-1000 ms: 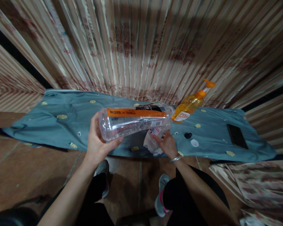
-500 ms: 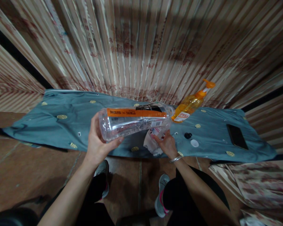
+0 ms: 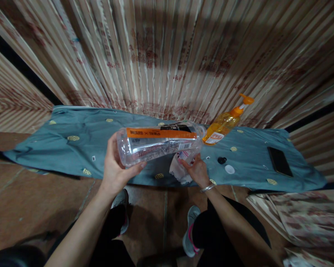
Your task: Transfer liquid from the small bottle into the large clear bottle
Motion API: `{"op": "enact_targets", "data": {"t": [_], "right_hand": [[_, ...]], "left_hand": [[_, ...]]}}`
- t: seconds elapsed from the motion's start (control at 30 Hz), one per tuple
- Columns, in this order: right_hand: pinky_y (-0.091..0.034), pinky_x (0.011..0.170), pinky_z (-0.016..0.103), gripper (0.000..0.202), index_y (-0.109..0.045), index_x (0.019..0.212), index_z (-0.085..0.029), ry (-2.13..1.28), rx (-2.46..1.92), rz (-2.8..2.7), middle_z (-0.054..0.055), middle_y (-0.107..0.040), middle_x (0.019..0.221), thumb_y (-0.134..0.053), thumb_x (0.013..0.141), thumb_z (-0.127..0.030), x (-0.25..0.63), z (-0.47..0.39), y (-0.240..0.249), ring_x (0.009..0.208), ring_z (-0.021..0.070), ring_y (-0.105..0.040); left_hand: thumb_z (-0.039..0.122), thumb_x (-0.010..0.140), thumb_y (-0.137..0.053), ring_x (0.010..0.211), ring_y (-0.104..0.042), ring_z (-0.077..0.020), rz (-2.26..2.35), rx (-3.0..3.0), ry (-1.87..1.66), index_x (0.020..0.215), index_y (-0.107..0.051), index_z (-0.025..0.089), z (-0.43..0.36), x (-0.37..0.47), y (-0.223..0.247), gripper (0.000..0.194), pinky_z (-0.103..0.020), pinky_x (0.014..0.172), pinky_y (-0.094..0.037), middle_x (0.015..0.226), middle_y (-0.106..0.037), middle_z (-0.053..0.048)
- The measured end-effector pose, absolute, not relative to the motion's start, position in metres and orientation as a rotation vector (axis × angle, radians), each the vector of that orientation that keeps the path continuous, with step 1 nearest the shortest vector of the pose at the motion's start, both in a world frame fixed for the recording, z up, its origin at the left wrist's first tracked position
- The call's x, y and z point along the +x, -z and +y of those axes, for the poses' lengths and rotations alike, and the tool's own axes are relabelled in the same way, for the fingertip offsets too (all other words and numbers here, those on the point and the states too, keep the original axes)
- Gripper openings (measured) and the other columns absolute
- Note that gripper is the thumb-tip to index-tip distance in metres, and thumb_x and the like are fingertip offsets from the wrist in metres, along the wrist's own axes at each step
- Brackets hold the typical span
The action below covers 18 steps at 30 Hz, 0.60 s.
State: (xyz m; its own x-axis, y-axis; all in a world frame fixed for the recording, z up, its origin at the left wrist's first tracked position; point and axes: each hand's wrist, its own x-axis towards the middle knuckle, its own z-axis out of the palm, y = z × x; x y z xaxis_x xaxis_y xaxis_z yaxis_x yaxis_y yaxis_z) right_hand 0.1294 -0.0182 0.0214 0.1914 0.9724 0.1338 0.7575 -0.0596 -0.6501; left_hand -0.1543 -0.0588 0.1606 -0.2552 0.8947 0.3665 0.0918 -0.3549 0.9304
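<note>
Clear bottle (image 3: 160, 145) | orange-labelled | held sideways | partly hiding smaller bottle (image 3: 178, 169)

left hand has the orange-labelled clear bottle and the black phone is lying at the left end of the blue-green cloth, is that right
Not quite: the black phone lies toward the right end of the blue-green cloth, as the head view shows. The left hand does have the orange-labelled clear bottle.

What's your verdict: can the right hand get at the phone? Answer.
Probably not while the right hand holds the clear container; otherwise the phone lies uncovered, with only a white disc and small black item between.
</note>
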Motion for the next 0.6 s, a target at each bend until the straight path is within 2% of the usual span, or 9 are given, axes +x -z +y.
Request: {"op": "enact_targets", "data": {"t": [0.23,0.6], "right_hand": [[-0.061,0.079,0.039,0.066,-0.055,0.128,-0.013,-0.475,-1.868,-1.616,0.019,-0.08,0.107,-0.075,0.084,-0.058,0.1291,-0.0185,-0.0228,0.092,0.0328,-0.08],[-0.061,0.078,0.038,0.067,-0.052,0.129,-0.012,-0.502,-1.882,-1.616,0.019,-0.081,0.103,-0.075,0.085,-0.055,0.1275,-0.0192,-0.0266,0.091,0.0331,-0.08]], "left_hand": [[0.036,0.049,-0.098,0.122,-0.068,-0.037,1.251,1.368,-1.677,0.127,-0.059,0.024,-0.0595,-0.1543,-0.1602,0.087,-0.048,0.092,-0.067,0.133,-0.067,-0.013],[0.04,0.05,-0.098,0.127,-0.066,-0.0386,1.257,1.39,-1.657,0.13,-0.057,0.024,-0.0591,-0.1553,-0.1595,0.091,-0.051,0.097,-0.065,0.137,-0.066,-0.014]]}}
